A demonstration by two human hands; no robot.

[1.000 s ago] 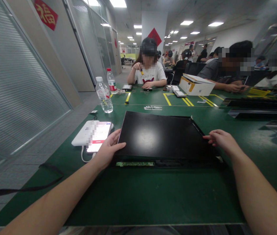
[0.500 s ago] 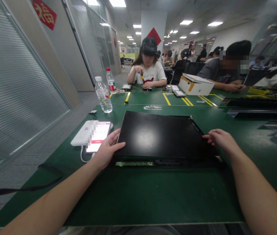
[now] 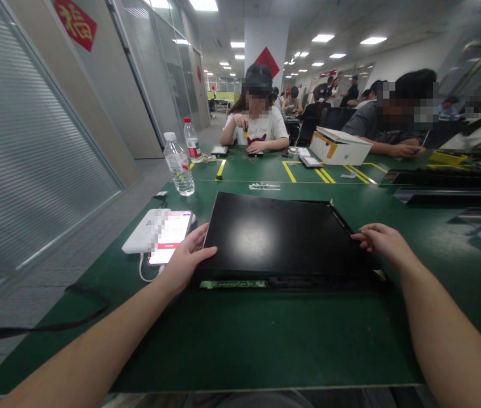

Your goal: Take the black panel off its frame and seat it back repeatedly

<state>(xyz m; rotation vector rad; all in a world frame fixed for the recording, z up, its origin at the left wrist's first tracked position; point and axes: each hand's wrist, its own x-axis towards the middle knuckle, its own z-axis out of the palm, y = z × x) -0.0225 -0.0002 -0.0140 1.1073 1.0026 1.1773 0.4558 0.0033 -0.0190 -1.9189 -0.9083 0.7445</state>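
A flat black display panel lies tilted over a dark frame, on the green table in front of me. Along its near side a strip of green circuit board shows in the gap. My left hand grips the panel's left edge, thumb on top and fingers partly hidden beneath. At the right side my right hand is closed, its fingertips pinching the edge of the dark frame. What lies under the panel is hidden.
Left of the panel sit a lit phone on a white cable and a white box-shaped device. Two water bottles stand behind them. Dark long strips lie at right. Across the table, a person works near a white box.
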